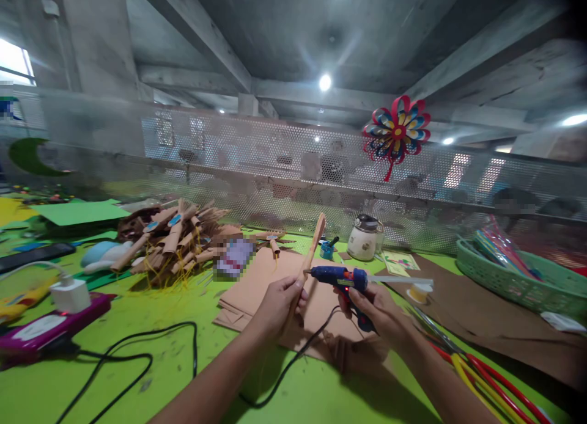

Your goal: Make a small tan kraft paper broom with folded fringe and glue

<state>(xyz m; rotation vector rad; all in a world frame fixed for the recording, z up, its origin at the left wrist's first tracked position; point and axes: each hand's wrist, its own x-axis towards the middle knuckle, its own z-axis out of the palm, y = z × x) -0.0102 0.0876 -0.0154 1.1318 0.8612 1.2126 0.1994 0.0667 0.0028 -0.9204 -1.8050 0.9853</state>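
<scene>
Gluing looks only partway: the left hand [282, 303] pinches a paper strip [314, 242] tilting toward one o'clock, the right hand [378, 308] grips a glue gun [340, 277] at its three-o'clock edge (apparently touching). The ten-o'clock paper pile [172, 241] seems finished; flat sheets [261, 276] look unused.

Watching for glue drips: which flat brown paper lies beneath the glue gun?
The pale stack under the blue glue gun; the darker sheet lies farther right.
</scene>
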